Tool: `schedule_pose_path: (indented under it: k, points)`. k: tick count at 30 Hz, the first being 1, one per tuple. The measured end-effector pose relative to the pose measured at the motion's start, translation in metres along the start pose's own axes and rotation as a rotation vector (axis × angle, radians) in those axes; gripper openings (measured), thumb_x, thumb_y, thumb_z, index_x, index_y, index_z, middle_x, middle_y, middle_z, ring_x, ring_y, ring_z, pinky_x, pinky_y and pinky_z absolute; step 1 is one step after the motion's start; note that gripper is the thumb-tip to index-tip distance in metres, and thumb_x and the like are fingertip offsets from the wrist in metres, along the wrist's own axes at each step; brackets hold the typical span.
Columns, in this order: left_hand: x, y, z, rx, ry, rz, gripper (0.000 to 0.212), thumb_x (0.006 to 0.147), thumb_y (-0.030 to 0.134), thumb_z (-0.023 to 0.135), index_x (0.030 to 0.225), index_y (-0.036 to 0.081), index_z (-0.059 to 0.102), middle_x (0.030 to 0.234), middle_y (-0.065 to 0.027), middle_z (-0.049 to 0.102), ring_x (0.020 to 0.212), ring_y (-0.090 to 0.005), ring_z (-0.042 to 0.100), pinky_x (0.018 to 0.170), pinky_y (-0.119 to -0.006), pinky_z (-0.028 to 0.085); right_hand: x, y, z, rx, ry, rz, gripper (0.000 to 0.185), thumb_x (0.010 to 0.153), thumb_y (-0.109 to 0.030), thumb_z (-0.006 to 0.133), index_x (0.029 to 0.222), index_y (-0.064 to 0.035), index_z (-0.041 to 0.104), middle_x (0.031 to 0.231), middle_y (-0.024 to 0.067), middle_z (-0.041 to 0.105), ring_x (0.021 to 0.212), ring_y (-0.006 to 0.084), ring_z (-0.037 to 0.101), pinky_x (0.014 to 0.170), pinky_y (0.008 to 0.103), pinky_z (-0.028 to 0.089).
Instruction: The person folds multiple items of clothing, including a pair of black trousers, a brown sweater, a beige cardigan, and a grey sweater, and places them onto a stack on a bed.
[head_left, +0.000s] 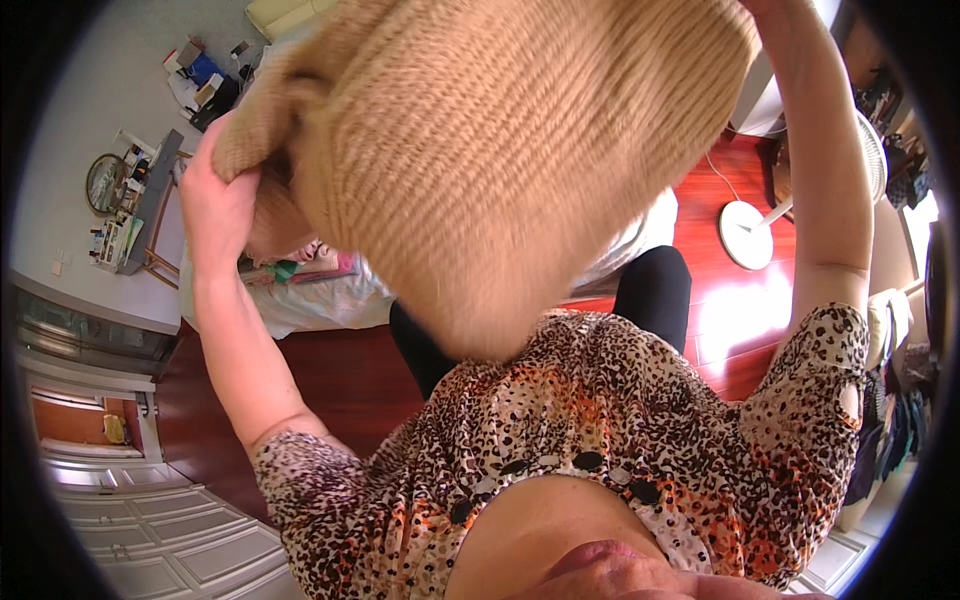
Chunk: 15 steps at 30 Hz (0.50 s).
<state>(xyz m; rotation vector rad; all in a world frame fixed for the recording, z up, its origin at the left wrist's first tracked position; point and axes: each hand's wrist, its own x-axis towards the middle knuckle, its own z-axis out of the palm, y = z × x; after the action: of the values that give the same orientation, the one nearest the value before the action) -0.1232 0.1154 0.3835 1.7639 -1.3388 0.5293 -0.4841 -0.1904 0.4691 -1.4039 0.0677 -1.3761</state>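
A tan ribbed knit garment (510, 150), likely a sweater, hangs raised in front of my chest and is blurred by motion. My left hand (217, 195) grips a bunched part of it at the left. At the top right edge of the view, my right hand (763, 6) is mostly cut off. What shows of it meets the garment's upper right corner, and its fingers are hidden. The lower tip of the knit hangs in front of my leopard-print top (570, 390).
Behind the garment is a bed (315, 304) with folded colourful cloth (330, 264) on it. A white standing fan (746, 236) rests on the red wood floor (735, 330) at right. A cluttered desk (154, 206) and a round mirror (105, 184) are at left, with white cabinets (172, 544) below.
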Motion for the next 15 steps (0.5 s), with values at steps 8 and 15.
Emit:
schedule_pose_path:
  k: [8,15]
  points:
    - [0.057,-0.035,0.021,-0.119,-0.116,-0.244,0.036,0.082,-0.004,0.057,0.116,0.000,0.066,0.108,-0.0059,0.070,0.099,-0.0151,0.063,0.091,-0.028,0.047,0.021,0.031,-0.044,-0.070,0.012,0.174,0.017,0.096,-0.007,0.058,0.111,0.0008,0.060,0.103,0.0122,0.066,0.089,0.0257,0.070,0.074,0.0364,0.064]
    - [0.109,-0.034,-0.033,-0.101,-0.072,-0.189,0.040,0.080,0.002,0.058,0.119,0.003,0.065,0.106,-0.0089,0.071,0.096,-0.0166,0.065,0.087,-0.029,0.049,0.048,0.075,-0.037,-0.028,-0.016,0.025,0.012,0.093,-0.007,0.062,0.105,-0.0037,0.062,0.090,0.0061,0.064,0.082,0.0169,0.066,0.070,0.0288,0.058]
